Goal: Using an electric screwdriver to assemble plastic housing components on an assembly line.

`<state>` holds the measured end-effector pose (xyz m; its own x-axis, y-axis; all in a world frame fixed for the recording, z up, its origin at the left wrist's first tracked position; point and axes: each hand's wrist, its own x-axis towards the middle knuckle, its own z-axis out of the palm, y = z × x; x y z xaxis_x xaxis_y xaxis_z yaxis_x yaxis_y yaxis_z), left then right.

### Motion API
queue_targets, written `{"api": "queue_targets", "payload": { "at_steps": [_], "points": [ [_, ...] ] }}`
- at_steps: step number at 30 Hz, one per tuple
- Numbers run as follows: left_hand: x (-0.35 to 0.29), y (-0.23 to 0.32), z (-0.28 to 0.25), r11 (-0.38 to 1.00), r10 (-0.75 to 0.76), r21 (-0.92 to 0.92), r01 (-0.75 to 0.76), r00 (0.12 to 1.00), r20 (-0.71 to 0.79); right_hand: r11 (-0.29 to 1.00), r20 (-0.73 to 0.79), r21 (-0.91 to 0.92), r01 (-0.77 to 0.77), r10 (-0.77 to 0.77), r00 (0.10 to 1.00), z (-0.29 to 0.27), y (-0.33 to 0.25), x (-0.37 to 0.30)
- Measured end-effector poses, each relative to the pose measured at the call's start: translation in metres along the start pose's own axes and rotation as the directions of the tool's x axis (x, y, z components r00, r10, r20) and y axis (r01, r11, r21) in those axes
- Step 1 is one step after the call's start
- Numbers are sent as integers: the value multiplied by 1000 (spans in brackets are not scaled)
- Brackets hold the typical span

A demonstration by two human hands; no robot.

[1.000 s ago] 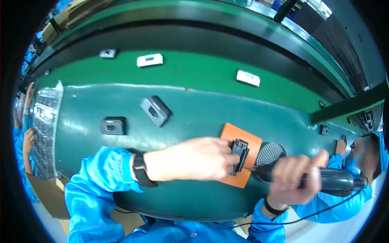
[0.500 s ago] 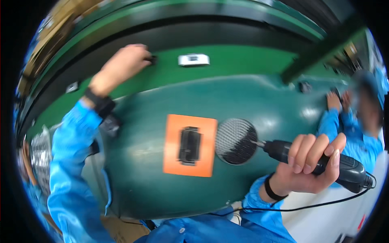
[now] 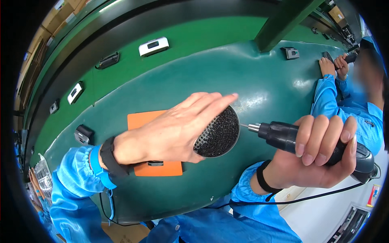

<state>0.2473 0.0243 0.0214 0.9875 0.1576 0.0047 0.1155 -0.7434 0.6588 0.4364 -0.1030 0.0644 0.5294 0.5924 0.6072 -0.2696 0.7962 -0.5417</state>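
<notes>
My right hand (image 3: 320,152) is wrapped round a black electric screwdriver (image 3: 279,135) with a cord at its back end. Its thin bit points left, close to the rim of a round dish (image 3: 221,133) full of small dark screws. At the dish's left side is my left hand (image 3: 174,127), fingers stretched along the upper rim and thumb by the lower edge. Whether it grips the rim, I cannot tell. Beneath that hand and wrist lies an orange mat (image 3: 160,170). Most of a black part (image 3: 156,163) on the mat is hidden.
Beyond the dark green table (image 3: 194,81), a green belt (image 3: 227,32) carries a white-fronted device (image 3: 154,46), a black part (image 3: 107,60) and another white device (image 3: 75,93). Grey devices (image 3: 84,134) (image 3: 290,53) sit on the table. A green post (image 3: 279,24) rises behind. At right, a co-worker's hands (image 3: 334,67) hold a tool.
My left hand has come back from the belt to the dish, leaving a black part on the belt. The screws cover more of the dish. The view has turned; my right hand still holds the screwdriver.
</notes>
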Motion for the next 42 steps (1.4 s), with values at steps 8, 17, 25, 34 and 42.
{"api": "queue_targets", "payload": {
  "at_steps": [8, 17, 25, 34, 42],
  "points": [
    [-8, 23, 16, 978, -156, -182, 100, 932, -327, 1000, 5, 1, -19, 19, 1000, 18, 3, 0],
    [-15, 20, 10, 981, -145, -187, 58, 855, -498, 979, -163, -59, 195, -202, 966, 30, 7, -6],
    [-23, 13, 17, 965, -210, -236, 112, 869, -449, 943, -265, -77, 323, -332, 905, 34, 13, -15],
    [-29, 15, 6, 978, -171, -194, 81, 843, -510, 951, -242, -100, 292, -308, 920, 49, 15, -15],
    [-36, 21, 12, 968, -189, -238, 79, 853, -486, 949, -219, -100, 298, -313, 924, 51, 16, -20]
  ]
}}
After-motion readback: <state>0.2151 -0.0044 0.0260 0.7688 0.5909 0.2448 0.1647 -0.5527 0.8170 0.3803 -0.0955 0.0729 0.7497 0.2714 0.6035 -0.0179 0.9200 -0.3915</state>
